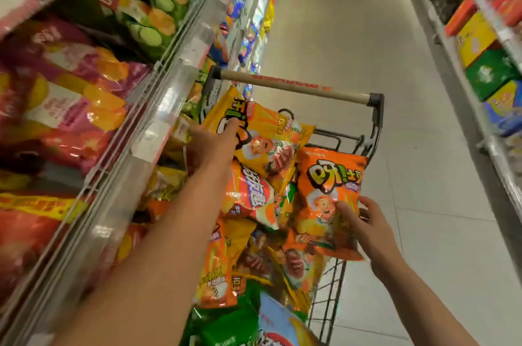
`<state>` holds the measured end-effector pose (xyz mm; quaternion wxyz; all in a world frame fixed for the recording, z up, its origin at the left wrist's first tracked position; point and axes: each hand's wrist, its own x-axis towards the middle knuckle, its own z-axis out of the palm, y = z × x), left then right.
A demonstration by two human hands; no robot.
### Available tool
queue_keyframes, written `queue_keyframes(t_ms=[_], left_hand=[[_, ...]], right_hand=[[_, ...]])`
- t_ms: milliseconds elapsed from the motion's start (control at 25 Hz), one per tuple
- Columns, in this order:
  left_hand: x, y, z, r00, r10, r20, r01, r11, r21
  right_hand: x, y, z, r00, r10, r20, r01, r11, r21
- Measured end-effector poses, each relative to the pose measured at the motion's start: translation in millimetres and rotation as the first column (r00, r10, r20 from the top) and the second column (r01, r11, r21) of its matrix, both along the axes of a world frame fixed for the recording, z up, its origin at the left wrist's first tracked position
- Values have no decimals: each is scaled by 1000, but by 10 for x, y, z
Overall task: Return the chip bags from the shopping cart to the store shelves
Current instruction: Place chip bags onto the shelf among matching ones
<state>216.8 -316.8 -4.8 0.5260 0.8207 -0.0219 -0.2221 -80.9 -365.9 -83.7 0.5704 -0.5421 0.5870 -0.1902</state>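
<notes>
The shopping cart (377,122) stands in the aisle, piled with several chip bags. My left hand (210,145) grips the edge of a yellow-orange chip bag (268,133) at the top of the pile, near the cart handle (293,86). My right hand (364,221) holds an orange chip bag (327,190) upright by its lower right side, above the cart's right rim. Under them lie an orange-and-white bag (248,196), a green bag (226,326) and a blue bag (278,323).
Store shelves (158,97) on the left hold pink, red and green chip bags behind a clear price rail, close beside the cart. Another shelf (480,43) with boxed goods lines the right. Grey tile floor (353,20) runs between them.
</notes>
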Motion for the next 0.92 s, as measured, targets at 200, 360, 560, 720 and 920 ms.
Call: queue_keyframes(t_ms=[200,360,560,720,920], left_hand=[[-160,96,-220,946,213,-245,-282,913,-295],[-30,-4,-230,860,129,-493,-346,858,-380],[-35,-197,-179,882,14,-471,-234,880,-412],[-253,-278,-147,939,3,-343,-153,899,-411],[-418,26,48,979,-25,-203,-79,868,-490]], right_hand=[[83,-42,65,999,-18,37,14,994,110],[100,-57,123,985,31,169,-67,976,208],[154,21,136,968,-62,242,-10,958,285],[128,38,156,972,-74,223,19,970,242],[-162,-22,209,970,-10,245,-26,989,144]])
